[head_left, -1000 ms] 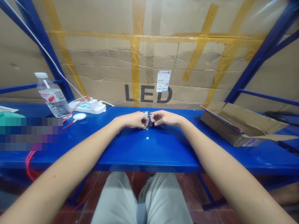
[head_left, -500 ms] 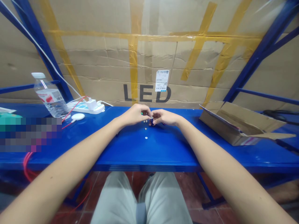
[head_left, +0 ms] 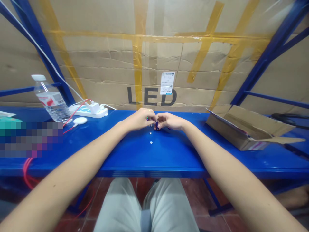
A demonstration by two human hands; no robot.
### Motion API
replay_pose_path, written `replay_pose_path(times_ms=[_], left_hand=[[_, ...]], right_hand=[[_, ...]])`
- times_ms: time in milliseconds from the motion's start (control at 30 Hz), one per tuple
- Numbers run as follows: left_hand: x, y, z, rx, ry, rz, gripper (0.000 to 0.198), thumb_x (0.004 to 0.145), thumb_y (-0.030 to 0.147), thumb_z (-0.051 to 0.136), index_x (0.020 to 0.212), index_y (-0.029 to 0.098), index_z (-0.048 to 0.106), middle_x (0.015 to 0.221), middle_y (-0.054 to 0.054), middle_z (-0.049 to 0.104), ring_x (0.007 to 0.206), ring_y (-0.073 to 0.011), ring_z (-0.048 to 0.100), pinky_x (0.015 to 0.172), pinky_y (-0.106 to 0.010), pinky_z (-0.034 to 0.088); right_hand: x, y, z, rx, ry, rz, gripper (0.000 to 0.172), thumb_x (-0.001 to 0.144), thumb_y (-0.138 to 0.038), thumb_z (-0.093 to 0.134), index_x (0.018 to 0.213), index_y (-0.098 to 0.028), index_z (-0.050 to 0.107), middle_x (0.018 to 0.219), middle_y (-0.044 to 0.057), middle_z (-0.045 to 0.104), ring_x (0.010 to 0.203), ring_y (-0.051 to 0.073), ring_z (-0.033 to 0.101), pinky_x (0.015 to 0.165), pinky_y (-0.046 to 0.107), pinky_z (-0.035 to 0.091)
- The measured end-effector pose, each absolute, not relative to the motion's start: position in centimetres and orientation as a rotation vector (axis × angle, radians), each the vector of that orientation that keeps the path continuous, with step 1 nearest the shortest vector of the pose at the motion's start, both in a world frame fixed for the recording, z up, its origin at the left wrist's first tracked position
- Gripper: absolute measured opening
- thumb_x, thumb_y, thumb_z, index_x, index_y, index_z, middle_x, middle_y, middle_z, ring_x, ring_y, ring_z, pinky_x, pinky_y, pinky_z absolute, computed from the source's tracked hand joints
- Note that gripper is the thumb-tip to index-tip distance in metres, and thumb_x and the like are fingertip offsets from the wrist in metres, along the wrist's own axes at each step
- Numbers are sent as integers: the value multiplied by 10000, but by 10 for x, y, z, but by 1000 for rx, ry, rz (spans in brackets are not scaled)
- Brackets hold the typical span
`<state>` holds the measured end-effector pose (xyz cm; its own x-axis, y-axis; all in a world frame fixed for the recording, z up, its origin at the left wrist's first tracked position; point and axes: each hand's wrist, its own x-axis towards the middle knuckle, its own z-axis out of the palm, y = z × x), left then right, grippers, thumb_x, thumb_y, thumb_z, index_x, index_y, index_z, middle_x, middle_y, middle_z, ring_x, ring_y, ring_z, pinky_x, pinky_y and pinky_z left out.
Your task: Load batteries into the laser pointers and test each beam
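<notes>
My right hand (head_left: 170,121) pinches a small dark purple cylinder (head_left: 157,125) that stands roughly upright between thumb and fingers. My left hand (head_left: 143,118) is closed just beside it, its fingertips at the cylinder's top; what they hold is hidden. A tiny shiny green piece (head_left: 147,118) shows at the left fingers; I cannot tell if it is gripped. Below the hands, a small silver disc (head_left: 150,133) and a paler round disc (head_left: 151,142) lie on the blue table (head_left: 169,154). More tiny silver pieces (head_left: 150,125) sit under the left fingers.
An opened cardboard box (head_left: 227,130) stands on the right. To the left are a water bottle (head_left: 51,98), a white power strip (head_left: 88,110) with a plug, a white oval device (head_left: 80,120) and a red cable (head_left: 27,170). A large carton (head_left: 108,64) backs the table.
The left fingers have shifted slightly toward the cylinder's top and now cover its silvery end. The right hand stays nearly in place, and the discs have not moved.
</notes>
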<state>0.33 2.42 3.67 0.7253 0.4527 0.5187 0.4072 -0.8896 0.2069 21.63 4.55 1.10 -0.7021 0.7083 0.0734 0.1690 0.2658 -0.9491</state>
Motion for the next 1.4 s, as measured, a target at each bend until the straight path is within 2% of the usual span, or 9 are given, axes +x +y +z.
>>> replay_pose_path(times_ms=[167,300,400,500,700,900,1100,1300,1400], left_hand=[[-2,22,42,2732,843,871,169,782,138,592,878,161,729,787,-26,711,699,-129,623,664,-236,454],[-10,25,43,2680,942,457,174,757,176,585,858,177,726,774,-16,718,676,-139,628,619,-232,434],[-10,27,38,2541,996,138,221,763,226,597,929,199,741,763,-14,725,603,-135,625,576,-233,429],[-6,25,34,2431,1036,49,254,767,244,606,975,199,746,750,-15,722,551,-125,607,550,-230,425],[0,19,35,2423,1026,99,155,746,190,596,836,187,723,696,-6,686,545,-119,592,538,-219,429],[0,15,38,2401,995,199,121,704,143,587,790,180,663,667,12,655,513,-117,593,508,-220,438],[-1,19,39,2444,1020,718,157,772,164,570,900,177,659,711,17,677,420,-85,541,459,-216,411],[8,23,31,2783,878,993,146,804,128,587,886,175,698,816,-21,718,709,-134,639,690,-243,474],[10,23,29,2809,876,979,172,829,127,569,914,176,710,852,-35,713,725,-137,634,705,-249,473]], right_hand=[[216,46,11,-838,-2043,1392,245,606,-81,709,794,-183,589,786,5,679,807,170,643,767,304,514],[216,47,13,-859,-2094,1341,244,590,-87,711,780,-185,592,767,-10,665,774,159,623,758,299,497],[216,48,15,-873,-2121,1298,239,583,-100,714,778,-183,602,750,-20,647,745,148,601,731,287,482],[217,48,16,-877,-2140,1283,237,583,-116,719,777,-182,600,747,-22,640,727,141,585,720,282,475],[216,46,17,-887,-2157,1281,240,582,-126,716,780,-181,593,740,-24,630,711,135,570,708,276,467],[217,49,16,-897,-2170,1257,230,598,-116,706,788,-183,597,749,-20,636,738,145,585,726,280,468],[218,48,14,-912,-2125,1289,233,627,-96,691,814,-186,586,818,12,689,833,175,640,793,306,494],[217,45,14,-889,-2074,1316,237,622,-74,681,804,-182,574,821,20,697,820,177,654,785,316,515],[216,44,14,-861,-2060,1331,246,622,-70,682,815,-182,580,798,13,695,799,175,654,768,314,518]])
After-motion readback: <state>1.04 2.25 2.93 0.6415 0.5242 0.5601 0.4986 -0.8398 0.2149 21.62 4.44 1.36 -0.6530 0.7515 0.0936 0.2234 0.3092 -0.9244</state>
